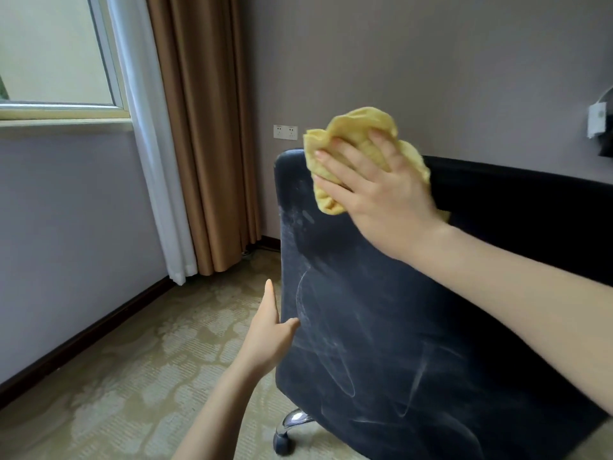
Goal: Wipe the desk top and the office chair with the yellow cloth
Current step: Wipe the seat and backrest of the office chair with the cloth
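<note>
Chair [381,310]: dark back panel, near face toward camera, leaning away to the right. Chalky dust streaks and loops over most of that face, densest along the left edge and lower middle. One caster [283,441] visible beneath, on patterned carpet [132,376]. Right hand [374,187]: flat and open, fingers spread, pressing the cloth against the panel's upper left corner, at the top rim. Left hand [268,330]: lower down on the panel's left edge, thumb on the near face, one finger straight up along the edge, the rest hidden behind; judged a steadying pinch on that edge. Cloth [351,127]: yellow, bunched in soft folds, spilling over the top rim and out past the hand on both sides. Key relation: streaked, unwiped area below and to the right of the cloth; long run of panel from the top left corner down toward the lower right, so next stroke likely downward along that run, toward the body. Right hand nearer the work, left only bracing. Surface not in view. Chair stage judged under way, panel mostly undone.
</note>
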Action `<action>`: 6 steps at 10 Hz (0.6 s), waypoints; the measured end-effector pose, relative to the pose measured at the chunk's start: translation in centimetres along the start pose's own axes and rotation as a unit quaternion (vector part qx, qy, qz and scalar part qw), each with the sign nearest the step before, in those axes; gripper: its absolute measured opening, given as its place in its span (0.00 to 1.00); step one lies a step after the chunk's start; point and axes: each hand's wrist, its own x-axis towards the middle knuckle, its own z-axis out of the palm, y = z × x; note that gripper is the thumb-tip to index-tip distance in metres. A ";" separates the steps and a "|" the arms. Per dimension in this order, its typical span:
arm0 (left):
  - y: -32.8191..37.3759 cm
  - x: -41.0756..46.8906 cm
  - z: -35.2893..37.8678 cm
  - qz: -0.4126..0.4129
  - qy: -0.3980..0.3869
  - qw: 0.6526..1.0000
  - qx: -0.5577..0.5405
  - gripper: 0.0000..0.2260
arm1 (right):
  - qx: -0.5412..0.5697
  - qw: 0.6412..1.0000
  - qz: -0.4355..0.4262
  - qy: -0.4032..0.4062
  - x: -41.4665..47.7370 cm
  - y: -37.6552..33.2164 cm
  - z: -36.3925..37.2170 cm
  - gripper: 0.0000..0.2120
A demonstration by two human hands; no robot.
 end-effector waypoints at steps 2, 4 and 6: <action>-1.6 -0.6 -0.3 -0.009 0.000 1.000 0.005 0.37 | -0.024 0.980 -0.030 -0.197 7.3 -6.3 1.4 0.25; -2.3 -0.6 -1.2 -0.011 0.003 0.998 0.058 0.36 | -0.094 0.969 -0.099 -0.204 6.9 -9.1 3.5 0.23; -1.1 -0.2 -0.5 -0.017 0.008 0.998 0.066 0.36 | -0.058 0.972 -0.152 -0.168 3.5 -9.6 5.1 0.23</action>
